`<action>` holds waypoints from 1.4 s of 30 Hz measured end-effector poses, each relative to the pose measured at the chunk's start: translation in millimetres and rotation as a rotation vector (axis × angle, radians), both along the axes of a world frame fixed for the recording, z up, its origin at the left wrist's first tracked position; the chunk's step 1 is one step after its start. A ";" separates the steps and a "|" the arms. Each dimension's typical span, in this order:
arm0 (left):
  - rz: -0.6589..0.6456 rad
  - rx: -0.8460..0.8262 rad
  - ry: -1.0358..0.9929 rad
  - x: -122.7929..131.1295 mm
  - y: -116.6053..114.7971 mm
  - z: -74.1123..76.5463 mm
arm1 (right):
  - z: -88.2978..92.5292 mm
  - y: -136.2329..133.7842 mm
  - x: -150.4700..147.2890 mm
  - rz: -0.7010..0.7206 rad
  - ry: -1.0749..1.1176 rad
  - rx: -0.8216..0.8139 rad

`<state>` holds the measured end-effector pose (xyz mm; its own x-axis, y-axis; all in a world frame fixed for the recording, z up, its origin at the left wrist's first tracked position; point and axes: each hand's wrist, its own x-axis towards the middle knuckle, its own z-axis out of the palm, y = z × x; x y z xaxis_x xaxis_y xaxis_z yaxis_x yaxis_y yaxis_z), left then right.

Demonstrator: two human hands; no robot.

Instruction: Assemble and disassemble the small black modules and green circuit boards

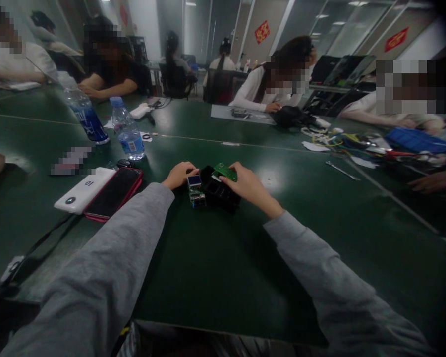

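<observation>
My right hand [243, 181] pinches a green circuit board [226, 171] between thumb and fingers, tilted above a black plastic housing [223, 193]. The housing lies on the dark green table and has a rectangular recess in its face. At its left is a small circuit-board module [197, 200] with a little screen [194, 181] and metal connectors. My left hand [179, 175] is closed at the upper left edge of this module, its fingertips partly hidden. Behind the housing, between my hands, is a dark rounded part [207, 172] that I cannot make out.
Left of my arm lie a red-cased phone [114, 193], a white power bank [84, 190] and two water bottles [128, 131] [82, 111]. Tangled wires [357, 141], a blue tray [419, 140] and a metal tool [342, 170] lie at right. Several people sit around the table [223, 267].
</observation>
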<state>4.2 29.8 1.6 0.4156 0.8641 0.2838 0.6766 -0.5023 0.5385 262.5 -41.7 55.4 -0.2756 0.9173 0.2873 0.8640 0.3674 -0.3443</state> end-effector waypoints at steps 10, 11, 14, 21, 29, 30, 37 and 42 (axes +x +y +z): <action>-0.009 0.016 0.043 -1.9 2.3 -1.2 | 10.9 12.4 -27.3 -0.026 0.042 0.102; -0.006 0.017 0.045 -1.8 2.1 -0.9 | 12.0 13.8 -31.8 -0.018 0.033 0.091; 0.002 0.016 0.050 -1.0 1.0 0.6 | 13.5 17.1 -43.1 -0.015 0.012 0.090; -0.004 0.040 0.039 0.2 1.7 -0.2 | 6.2 25.5 -51.0 -0.100 -0.008 0.126; -0.018 0.062 0.034 -1.9 5.1 -4.1 | -1.7 36.3 -37.1 0.029 -0.032 0.192; -0.021 0.063 0.034 -2.1 5.1 -4.2 | -0.4 37.8 -36.0 0.040 -0.009 0.195; -0.016 0.044 0.029 -2.3 4.8 -4.7 | -6.6 39.8 -31.5 0.131 -0.008 0.094; -0.019 0.046 0.032 -1.8 5.2 -5.5 | 4.0 33.4 -33.9 0.098 0.028 0.175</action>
<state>2.4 35.0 -3.9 0.4410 0.8424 0.3095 0.6831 -0.5388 0.4931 228.6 -8.3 59.4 -0.3511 0.8216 0.4491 0.8119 0.5060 -0.2910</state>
